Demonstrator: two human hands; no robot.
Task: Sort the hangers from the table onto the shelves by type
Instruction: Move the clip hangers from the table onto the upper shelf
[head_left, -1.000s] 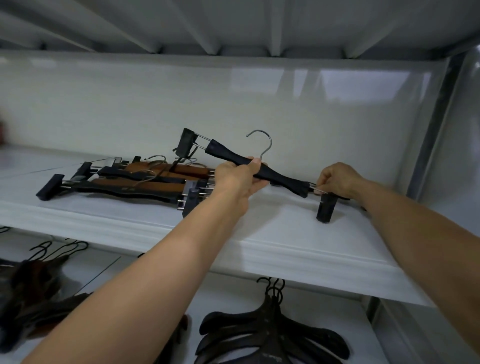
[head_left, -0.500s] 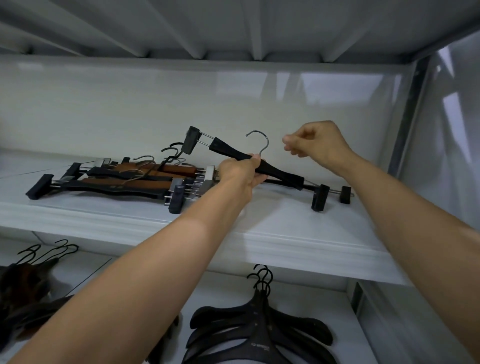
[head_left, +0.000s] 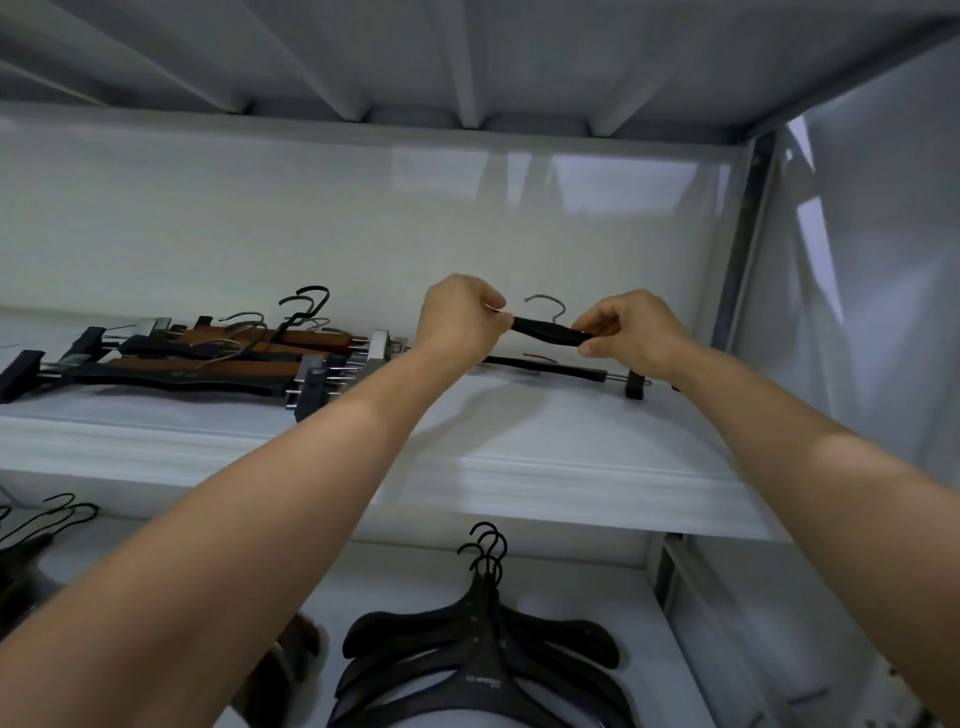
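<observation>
1. Half a second earlier the right hand (head_left: 628, 332) was raised clear of the black clip hanger (head_left: 545, 330). It had since come down to pinch the bar's right end, while the left hand (head_left: 462, 317) had slid from the middle to the left end.
2. Both hands had their fingers curled round the bar ends, holding the hanger roughly level just above the upper shelf (head_left: 571, 467).
3. Sorted so far:
   - a pile of clip hangers (head_left: 208, 358), wooden and black, lay on the left of that shelf;
   - a second black clip hanger (head_left: 550, 367) lay directly under the held one;
   - black coat hangers (head_left: 483, 665) were stacked on the lower shelf.
4. The held hanger was not yet set down. The table was out of view, so how many hangers remained could not be told.
</observation>
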